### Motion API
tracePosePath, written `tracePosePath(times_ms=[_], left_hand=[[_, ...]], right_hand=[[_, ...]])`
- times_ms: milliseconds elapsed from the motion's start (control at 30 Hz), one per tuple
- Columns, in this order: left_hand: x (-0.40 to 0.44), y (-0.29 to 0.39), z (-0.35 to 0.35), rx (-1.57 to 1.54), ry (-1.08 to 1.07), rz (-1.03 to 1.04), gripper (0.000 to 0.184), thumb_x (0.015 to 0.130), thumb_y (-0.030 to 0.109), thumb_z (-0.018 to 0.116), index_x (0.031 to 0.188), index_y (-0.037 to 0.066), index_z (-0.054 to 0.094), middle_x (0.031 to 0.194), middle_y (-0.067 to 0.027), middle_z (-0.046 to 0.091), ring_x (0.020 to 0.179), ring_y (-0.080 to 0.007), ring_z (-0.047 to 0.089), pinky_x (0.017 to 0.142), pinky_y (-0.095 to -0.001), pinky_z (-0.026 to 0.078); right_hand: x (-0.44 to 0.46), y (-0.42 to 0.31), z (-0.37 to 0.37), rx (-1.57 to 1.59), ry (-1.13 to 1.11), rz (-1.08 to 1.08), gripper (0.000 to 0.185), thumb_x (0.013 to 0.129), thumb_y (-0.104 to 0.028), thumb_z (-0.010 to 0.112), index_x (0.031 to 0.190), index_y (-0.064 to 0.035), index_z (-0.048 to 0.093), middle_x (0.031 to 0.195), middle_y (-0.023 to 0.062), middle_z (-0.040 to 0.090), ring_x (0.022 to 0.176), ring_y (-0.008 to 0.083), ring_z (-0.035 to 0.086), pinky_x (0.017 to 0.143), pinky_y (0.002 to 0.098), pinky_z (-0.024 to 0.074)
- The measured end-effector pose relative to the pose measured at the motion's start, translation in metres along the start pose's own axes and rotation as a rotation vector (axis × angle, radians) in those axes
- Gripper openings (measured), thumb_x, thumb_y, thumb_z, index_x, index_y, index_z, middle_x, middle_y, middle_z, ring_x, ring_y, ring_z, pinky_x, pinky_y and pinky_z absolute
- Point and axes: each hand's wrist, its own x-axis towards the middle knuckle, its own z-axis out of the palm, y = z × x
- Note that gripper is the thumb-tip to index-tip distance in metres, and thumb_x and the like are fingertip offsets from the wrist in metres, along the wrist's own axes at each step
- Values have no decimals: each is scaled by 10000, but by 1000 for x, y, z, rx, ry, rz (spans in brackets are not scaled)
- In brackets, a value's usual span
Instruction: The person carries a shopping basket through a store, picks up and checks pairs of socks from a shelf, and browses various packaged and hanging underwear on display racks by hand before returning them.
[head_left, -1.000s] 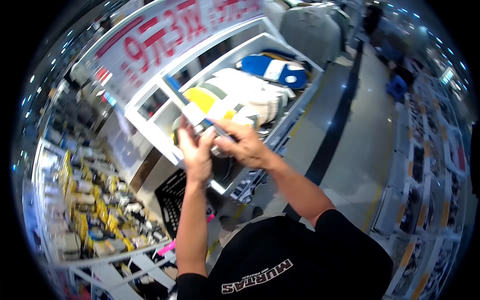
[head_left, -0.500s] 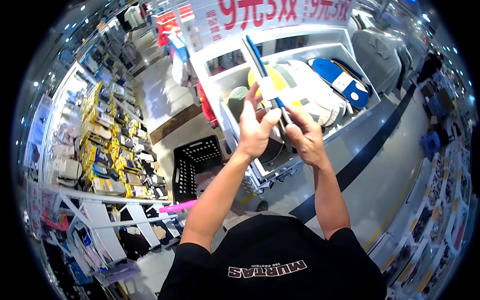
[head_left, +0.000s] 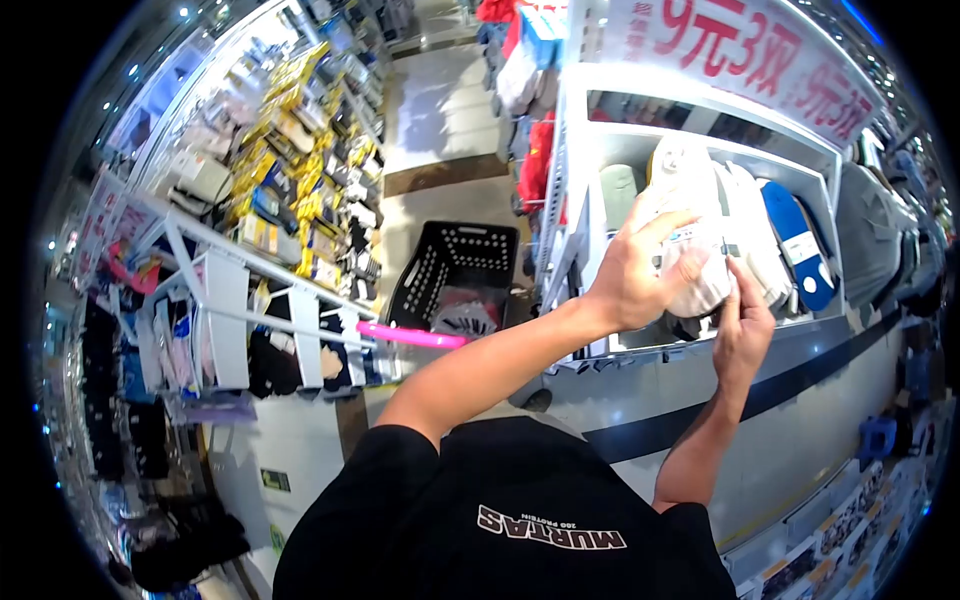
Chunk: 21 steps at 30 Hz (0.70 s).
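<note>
Black basket [head_left: 422, 275] on the floor, clear packet [head_left: 465, 312] inside, pink bar [head_left: 410, 335] at near edge. Right of it, white bin [head_left: 833, 185]: grey-green pack [head_left: 620, 188] near its left edge. Pale pack [head_left: 685, 180] held over the bin's near edge; left hand [head_left: 645, 270] grip spread around it, right hand [head_left: 745, 325] grip narrow, pinching its lower right edge. Blue pack [head_left: 797, 240] lies by bin's right edge.

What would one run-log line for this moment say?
left hand: holds white pack | right hand: pinches pack's edge | display bin: beneath | black basket: left of bin
</note>
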Motion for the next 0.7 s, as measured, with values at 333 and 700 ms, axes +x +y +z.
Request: tracePosePath(times_ms=[333,700], left_hand=[[-119,-71,-140,406,258,-347,118,964,52,644,1009,3,742,1009,-118,716,939,-205,674,835,-315,534],[-231,-138,-312,538,-478,-601,286,834,182,767,1034,3,667,1058,-150,670,981,-317,643,889,-400,486]], right_hand=[[-12,23,-1,73,270,-88,244,999,4,522,1195,29,665,1068,61,644,987,133,592,870,256,475],[-86,-89,91,612,-815,-130,349,970,-145,685,1291,-21,623,854,62,592,694,147,577,610,289,458]])
